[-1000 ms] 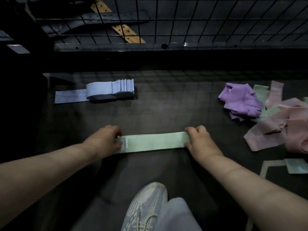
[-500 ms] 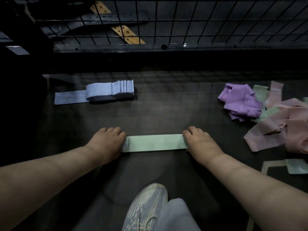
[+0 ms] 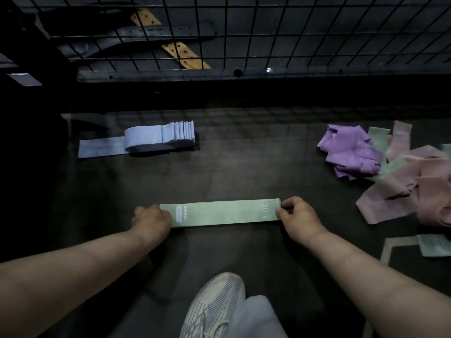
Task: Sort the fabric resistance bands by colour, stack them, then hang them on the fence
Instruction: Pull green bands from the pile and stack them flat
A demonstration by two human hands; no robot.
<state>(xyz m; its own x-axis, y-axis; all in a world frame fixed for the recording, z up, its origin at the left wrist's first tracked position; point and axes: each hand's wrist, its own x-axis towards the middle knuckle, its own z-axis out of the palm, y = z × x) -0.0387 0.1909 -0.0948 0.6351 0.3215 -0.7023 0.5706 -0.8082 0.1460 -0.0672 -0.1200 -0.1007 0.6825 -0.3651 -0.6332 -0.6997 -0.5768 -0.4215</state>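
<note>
A pale green band (image 3: 219, 213) marked "30 LB" lies flat and stretched out on the dark floor in front of me. My left hand (image 3: 152, 219) grips its left end with curled fingers. My right hand (image 3: 296, 217) pinches its right end. A neat stack of light blue bands (image 3: 159, 137) sits at the back left, one band's tail sticking out to the left. An unsorted heap at the right holds purple bands (image 3: 350, 151), pink bands (image 3: 415, 189) and some green ones. The black wire fence (image 3: 268, 32) rises along the far side.
My white sneaker (image 3: 214, 306) and knee fill the bottom centre. Another green band (image 3: 434, 245) lies at the right edge beside a pale floor marking. Behind the fence lie dark straps and a tan perforated strip (image 3: 181, 53). A dark metal rail (image 3: 219, 74) runs along the fence base.
Half a second ago both hands lay flat over the band's ends. Now they have drawn apart and curled onto the ends, so more of the band and its "30 LB" print shows.
</note>
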